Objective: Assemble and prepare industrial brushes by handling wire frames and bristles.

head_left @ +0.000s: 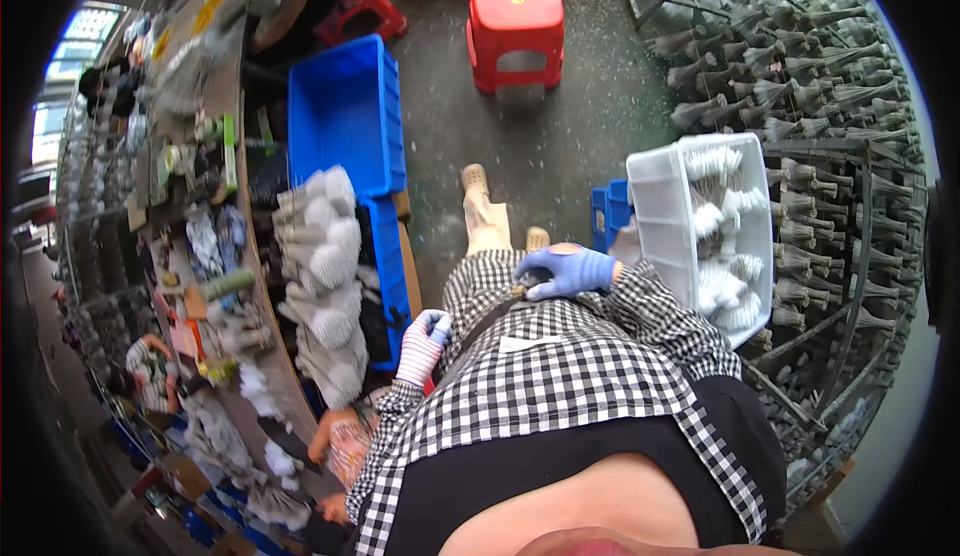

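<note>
**Touching the apron front with a blue glove, the other hand loose at the side**

The right hand (572,272), in a blue glove, lies against the black-and-white checked apron (570,381) at the wearer's middle, its fingers bent beside a dark strap (487,322); from here I can't tell whether they grip anything. The left hand (425,344), in a pale striped glove with bluish fingertips, hangs apart from the apron, its fingers curled in; I can't make out anything in it, nor say for sure that it is bare of a load.

Near that left hand, pale bundles (325,286) with rounded, bristly ends are piled up, a blue crate (389,276) just beside them. A second blue crate (345,121) stands farther out, its inside facing up. Over on the wearer's right, a white crate (663,231) holds more white-ended bundles, and a small blue bin (608,211) sits next to it.

Below, a tan clog (475,182) shows on the dark floor (440,106), and straight ahead is a red stool (517,26). A rack (858,256) full of flared bundles lines the right side. Along the left runs a cluttered desk (224,86), with a co-worker (152,371) beyond it.
</note>
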The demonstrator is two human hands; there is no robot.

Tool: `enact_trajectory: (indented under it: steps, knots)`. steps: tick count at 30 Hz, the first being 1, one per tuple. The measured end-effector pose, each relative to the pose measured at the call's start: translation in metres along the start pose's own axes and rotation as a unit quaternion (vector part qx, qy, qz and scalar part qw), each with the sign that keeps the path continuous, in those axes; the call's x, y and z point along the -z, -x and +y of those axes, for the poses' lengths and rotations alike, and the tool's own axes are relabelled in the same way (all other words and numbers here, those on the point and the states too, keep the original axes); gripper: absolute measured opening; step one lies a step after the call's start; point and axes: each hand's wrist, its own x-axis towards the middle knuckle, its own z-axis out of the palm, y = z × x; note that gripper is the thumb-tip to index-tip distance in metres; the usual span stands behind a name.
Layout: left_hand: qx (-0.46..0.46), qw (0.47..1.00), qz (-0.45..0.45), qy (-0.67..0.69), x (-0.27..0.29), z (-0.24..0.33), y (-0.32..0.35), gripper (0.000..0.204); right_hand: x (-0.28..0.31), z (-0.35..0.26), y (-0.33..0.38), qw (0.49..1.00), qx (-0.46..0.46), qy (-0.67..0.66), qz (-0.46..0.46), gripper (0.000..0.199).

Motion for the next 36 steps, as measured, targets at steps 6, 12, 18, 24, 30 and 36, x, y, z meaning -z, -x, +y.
enact_trajectory:
  steps: [6,12,18,24,30,36]
  knots:
    - [-0.070,0.996,-0.005,-0.056,-0.003,0.068,-0.002,0.022,0.018,-0.022,0.057,0.931,-0.187,-0.044,0.310,0.036]
    - [-0.173,0.981,-0.009,-0.082,-0.004,0.116,-0.034,0.017,0.017,-0.026,0.073,0.921,-0.108,-0.048,0.370,0.033]
    - [-0.159,0.984,-0.060,-0.059,-0.114,0.179,-0.079,0.014,0.056,0.063,0.127,0.902,-0.178,-0.068,0.387,0.036]
    - [-0.156,0.937,-0.255,-0.181,-0.239,0.214,-0.124,0.012,0.031,0.122,0.222,0.785,-0.243,-0.123,0.557,0.027]
    - [-0.162,0.884,-0.356,-0.257,-0.373,0.197,-0.155,0.011,0.029,0.208,0.328,0.680,-0.321,-0.116,0.649,0.022]
    - [-0.137,0.850,-0.402,-0.311,-0.540,0.181,-0.137,0.010,0.052,0.335,0.496,0.605,-0.390,-0.094,0.688,0.019]
